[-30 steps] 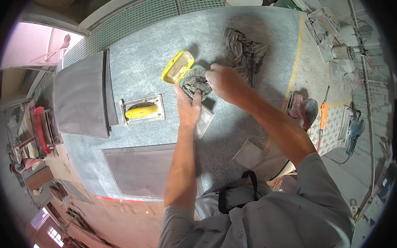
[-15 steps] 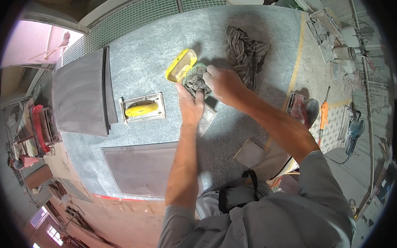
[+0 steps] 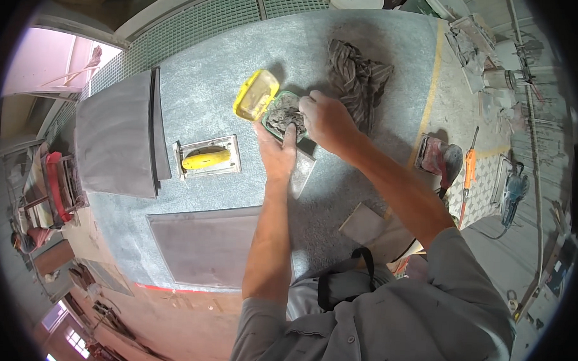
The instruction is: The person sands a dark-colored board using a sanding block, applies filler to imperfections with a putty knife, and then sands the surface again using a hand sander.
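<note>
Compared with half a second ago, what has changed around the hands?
The open yellow plastic lid and attached green-rimmed box of grey, crumpled material have shifted slightly left. Nothing was visibly taken hold of or let go: the left hand still holds the box, and the right hand stays at its right edge. The dark crumpled cloth and yellow-handled rectangular block stayed put.

Mottled tabletop (image 3: 203,76), crumpled cloth (image 3: 359,81), grey sheets (image 3: 115,136)

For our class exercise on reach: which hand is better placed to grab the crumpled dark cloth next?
Probably the right hand: it is nearer the crumpled dark cloth, while the left hand holds the open yellow-lidded box.
</note>
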### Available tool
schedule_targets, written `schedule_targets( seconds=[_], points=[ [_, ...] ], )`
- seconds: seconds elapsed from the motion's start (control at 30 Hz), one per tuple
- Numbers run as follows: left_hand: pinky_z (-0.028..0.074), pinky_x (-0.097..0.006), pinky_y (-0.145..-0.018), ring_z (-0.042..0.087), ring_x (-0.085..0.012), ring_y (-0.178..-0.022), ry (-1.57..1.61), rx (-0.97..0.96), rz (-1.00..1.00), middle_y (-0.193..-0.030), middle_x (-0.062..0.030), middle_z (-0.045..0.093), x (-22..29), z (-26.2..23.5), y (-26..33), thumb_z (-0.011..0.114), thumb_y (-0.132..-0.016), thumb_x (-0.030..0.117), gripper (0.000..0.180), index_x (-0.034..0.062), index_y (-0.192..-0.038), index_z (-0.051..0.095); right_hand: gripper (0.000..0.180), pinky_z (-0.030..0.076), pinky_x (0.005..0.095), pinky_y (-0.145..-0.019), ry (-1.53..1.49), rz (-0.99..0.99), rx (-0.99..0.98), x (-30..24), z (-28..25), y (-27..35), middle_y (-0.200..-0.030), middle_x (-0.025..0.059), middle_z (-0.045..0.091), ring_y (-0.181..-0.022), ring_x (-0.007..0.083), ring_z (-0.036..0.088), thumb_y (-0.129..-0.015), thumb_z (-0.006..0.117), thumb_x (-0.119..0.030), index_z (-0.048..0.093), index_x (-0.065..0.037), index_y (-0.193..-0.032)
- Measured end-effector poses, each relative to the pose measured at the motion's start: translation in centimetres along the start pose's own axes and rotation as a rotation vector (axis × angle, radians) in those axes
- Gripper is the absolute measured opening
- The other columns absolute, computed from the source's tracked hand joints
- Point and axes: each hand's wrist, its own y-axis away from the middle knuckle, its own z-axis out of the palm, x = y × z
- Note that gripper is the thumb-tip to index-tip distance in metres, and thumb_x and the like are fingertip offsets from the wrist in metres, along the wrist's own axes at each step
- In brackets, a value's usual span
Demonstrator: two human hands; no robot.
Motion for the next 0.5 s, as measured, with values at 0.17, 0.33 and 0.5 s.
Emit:
schedule_targets(
  seconds=[0.17,0.33,0.5],
  points=[
    [0.045,-0.049,-0.116,0.061,-0.0481,-0.132,-0.103,0.185,0.019,-0.143,-0.0335,0.061,-0.6,1.1,-0.2,0.087,-0.092,0.023,0.080,-0.0081,-0.153,0.045,0.003,0.052,0.0511,-0.068,-0.123,0.043,0.036,0.3,-0.2,0.3,-0.084,0.0154,0.065,-0.077,0.0406,0.066,-0.088,0.073,-0.006,0.072,-0.003,-0.088],
    [0.052,-0.047,-0.107,0.068,-0.0457,-0.122,0.036,0.220,0.009,-0.137,-0.0316,0.066,-0.1,1.7,-0.3,0.087,-0.088,0.010,0.077,-0.0063,-0.152,0.048,0.012,0.053,0.0480,-0.070,-0.051,0.153,-0.035,0.0,-1.0,0.6,-0.084,0.0137,0.067,-0.077,0.0377,0.068,-0.091,0.076,-0.015,0.077,-0.003,-0.090],
    [0.050,-0.047,-0.110,0.067,-0.0439,-0.124,-0.011,0.219,0.029,-0.135,-0.0321,0.066,0.1,2.0,0.5,0.080,-0.092,0.008,0.074,-0.0066,-0.155,0.043,0.013,0.054,0.0489,-0.068,-0.024,0.049,-0.072,0.1,0.0,0.2,-0.086,0.0141,0.067,-0.078,0.0383,0.069,-0.092,0.074,-0.015,0.073,-0.004,-0.086]
  ],
)
